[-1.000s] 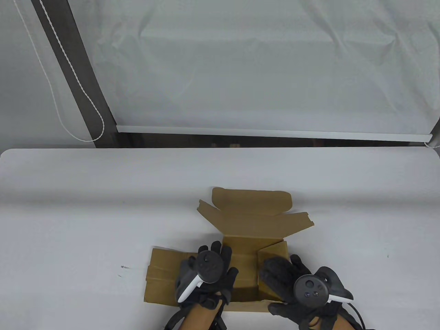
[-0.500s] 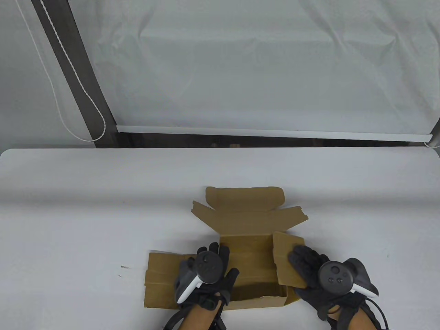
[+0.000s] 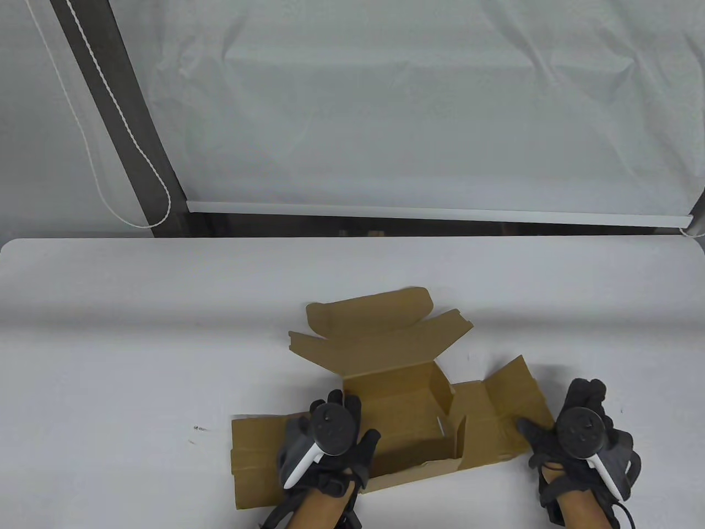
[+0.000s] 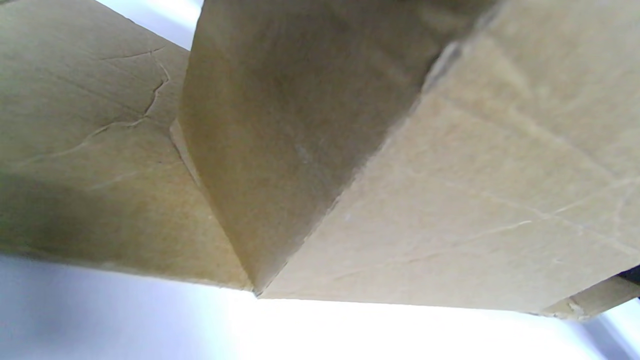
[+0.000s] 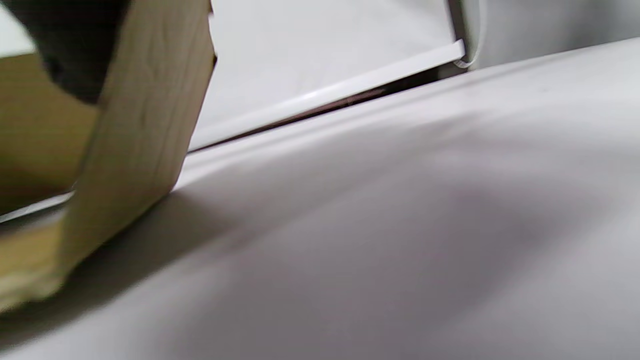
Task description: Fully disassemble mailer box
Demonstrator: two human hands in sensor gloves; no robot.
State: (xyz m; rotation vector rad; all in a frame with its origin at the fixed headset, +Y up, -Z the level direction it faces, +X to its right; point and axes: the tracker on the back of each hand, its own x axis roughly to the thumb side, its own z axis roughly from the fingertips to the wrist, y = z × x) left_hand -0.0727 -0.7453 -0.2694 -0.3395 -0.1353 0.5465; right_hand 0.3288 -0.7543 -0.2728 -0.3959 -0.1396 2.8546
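Note:
The brown cardboard mailer box [image 3: 396, 397] lies partly unfolded near the table's front edge. Its lid [image 3: 374, 325] is open toward the back. The left side panel [image 3: 256, 452] lies flat, and my left hand [image 3: 330, 432] rests on it with fingers stretched toward the box's floor. The right side panel [image 3: 495, 419] is folded out to the right. My right hand [image 3: 578, 435] holds its outer edge, thumb on top. The left wrist view shows only cardboard folds [image 4: 450, 200]. The right wrist view shows the panel's edge [image 5: 140, 125] raised off the table under a gloved finger [image 5: 70, 45].
The white table [image 3: 137, 330] stretches wide to the left, right and behind the box. Behind its far edge are a white blind's bottom bar [image 3: 440, 214] and a hanging cord [image 3: 132, 165].
My right hand has moved right and pulled the right side panel out of the box, unfolding it outward. The box turned slightly counter-clockwise. My left hand stayed put.

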